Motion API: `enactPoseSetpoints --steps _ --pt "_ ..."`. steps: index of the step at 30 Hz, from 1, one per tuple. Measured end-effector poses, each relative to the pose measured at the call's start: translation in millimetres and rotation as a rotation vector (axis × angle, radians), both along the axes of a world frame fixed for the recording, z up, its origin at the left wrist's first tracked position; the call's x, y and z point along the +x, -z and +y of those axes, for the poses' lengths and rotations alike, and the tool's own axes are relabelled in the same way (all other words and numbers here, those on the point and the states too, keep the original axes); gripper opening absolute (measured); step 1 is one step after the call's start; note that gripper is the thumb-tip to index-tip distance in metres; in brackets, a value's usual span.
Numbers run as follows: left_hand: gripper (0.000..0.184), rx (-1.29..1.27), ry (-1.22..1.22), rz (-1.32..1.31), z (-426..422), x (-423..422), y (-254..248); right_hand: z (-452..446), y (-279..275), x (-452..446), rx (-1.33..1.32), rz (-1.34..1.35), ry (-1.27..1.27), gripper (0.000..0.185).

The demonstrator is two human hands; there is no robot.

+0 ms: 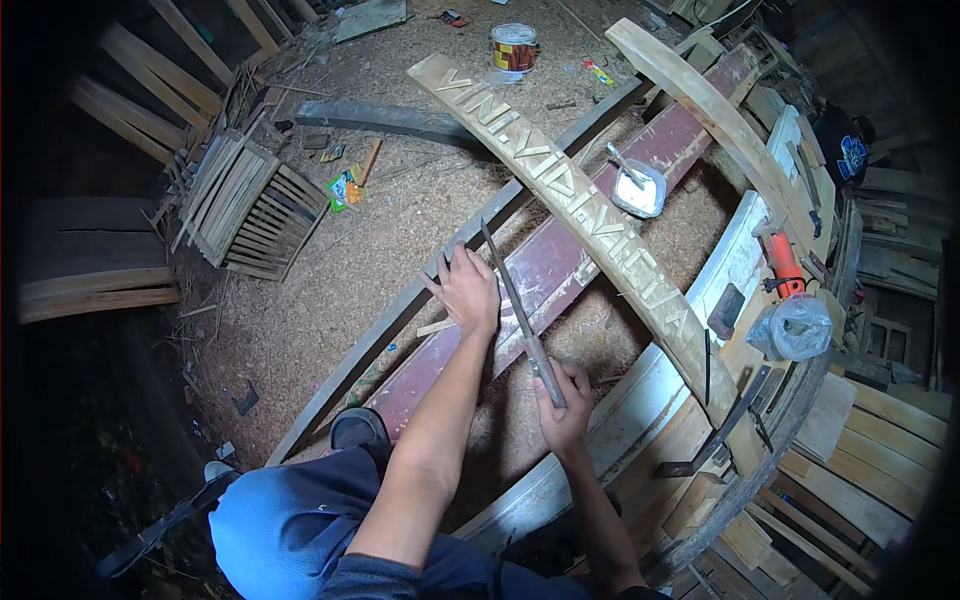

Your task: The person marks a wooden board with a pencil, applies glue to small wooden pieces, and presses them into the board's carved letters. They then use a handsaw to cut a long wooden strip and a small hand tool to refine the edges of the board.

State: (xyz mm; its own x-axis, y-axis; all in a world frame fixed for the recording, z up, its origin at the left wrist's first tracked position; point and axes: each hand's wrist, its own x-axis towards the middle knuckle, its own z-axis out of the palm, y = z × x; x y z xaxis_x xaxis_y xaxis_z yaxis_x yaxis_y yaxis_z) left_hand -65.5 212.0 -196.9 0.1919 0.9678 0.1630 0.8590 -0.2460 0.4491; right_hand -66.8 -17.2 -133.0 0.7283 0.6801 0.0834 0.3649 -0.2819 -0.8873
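My right hand point(563, 405) is wrapped round the handle of a long, narrow saw-like blade point(511, 290), which points up and to the left. My left hand point(468, 289) rests on the long grey wooden beam point(400, 309), just left of the blade, its fingers spread over the edge. Under both runs a worn maroon plank point(540, 266). A carved board with raised letters point(560, 185) lies across the plank and beam. Near it, a white tub point(640, 189) with a brush in it stands on the plank.
A paint can point(514, 48) stands on the shavings-covered floor. To the left is a slatted wooden stack point(250, 205). An orange power tool point(784, 264), a plastic bag point(797, 327) and a curved dark blade point(718, 434) lie at the right. A curved board point(710, 105) crosses the top right.
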Motion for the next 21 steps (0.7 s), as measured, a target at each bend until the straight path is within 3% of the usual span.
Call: enactPoseSetpoints --steps 8,16,21 --pt "0.027 0.015 0.009 -0.014 1 1 -2 -1 -1 -2 -0.002 -0.021 0.008 0.036" --pt "0.029 -0.045 0.018 0.001 0 1 -8 24 -55 -1 0.014 -0.094 0.123 0.039" --pt "0.028 0.035 0.01 -0.001 0 2 -5 22 -34 12 -0.011 -0.143 0.198 0.036"
